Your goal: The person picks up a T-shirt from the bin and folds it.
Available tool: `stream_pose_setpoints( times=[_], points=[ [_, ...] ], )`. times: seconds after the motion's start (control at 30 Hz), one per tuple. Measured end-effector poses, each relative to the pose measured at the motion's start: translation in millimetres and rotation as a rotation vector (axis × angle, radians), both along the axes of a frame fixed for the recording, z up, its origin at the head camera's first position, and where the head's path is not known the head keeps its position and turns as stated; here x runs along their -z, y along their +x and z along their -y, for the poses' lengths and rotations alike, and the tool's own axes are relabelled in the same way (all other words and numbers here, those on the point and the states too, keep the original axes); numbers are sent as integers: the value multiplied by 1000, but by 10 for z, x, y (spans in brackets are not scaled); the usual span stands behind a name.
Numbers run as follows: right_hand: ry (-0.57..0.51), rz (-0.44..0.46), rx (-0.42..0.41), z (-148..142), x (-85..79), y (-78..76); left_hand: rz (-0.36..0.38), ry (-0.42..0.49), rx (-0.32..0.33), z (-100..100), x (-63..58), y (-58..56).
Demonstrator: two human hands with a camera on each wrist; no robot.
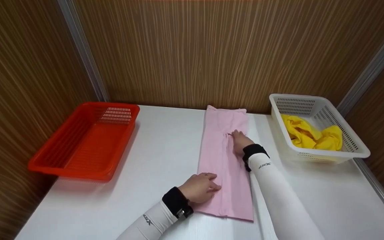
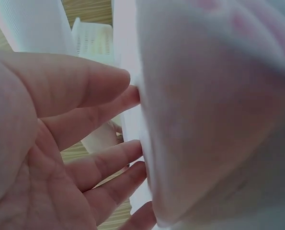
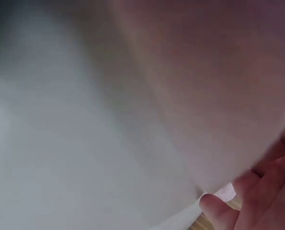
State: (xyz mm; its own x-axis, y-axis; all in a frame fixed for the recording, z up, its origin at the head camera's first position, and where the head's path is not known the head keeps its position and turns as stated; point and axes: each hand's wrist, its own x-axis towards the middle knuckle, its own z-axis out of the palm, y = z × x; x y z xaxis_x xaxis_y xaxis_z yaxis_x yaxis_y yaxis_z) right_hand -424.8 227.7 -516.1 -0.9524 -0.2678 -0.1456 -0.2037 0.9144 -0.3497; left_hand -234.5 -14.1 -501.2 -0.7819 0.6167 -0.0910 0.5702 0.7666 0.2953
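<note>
A pink folded cloth (image 1: 213,156) lies lengthwise on the white table, with a seam or fold edge running down its middle. My left hand (image 1: 200,187) rests on its near left part, fingers spread toward the middle edge. In the left wrist view the left fingers (image 2: 106,167) are extended, fingertips against the cloth. My right hand (image 1: 241,142) is farther up, fingertips at the top end of the middle fold. The right wrist view shows the right fingers (image 3: 264,196) against the cloth's underside edge; whether they pinch it I cannot tell.
An orange-red plastic basket (image 1: 112,168) stands at the left. On the right is a white basket (image 1: 332,154) with yellow cloth (image 1: 307,133) bunched inside. Wood-grain panels (image 1: 178,53) enclose the table (image 1: 158,143) at the back and sides.
</note>
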Motion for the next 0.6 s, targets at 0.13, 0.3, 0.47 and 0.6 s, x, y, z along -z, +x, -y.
stream_pose_setpoints(
  times=[0.13, 0.3, 0.47, 0.6],
  points=[
    [-179, 20, 58, -39, -47, 113, 10, 14, -12, 1, 15, 7],
    [-251, -57, 1, -49, -97, 561, 8, 30, -11, -16, 25, 15],
    [-237, -72, -38, -37, -166, 1242, -6, 17, 11, -10, 1, 40],
    [-201, -92, -65, 6, -235, 1774, -25, -4, 54, -17, -36, 103]
  ],
)
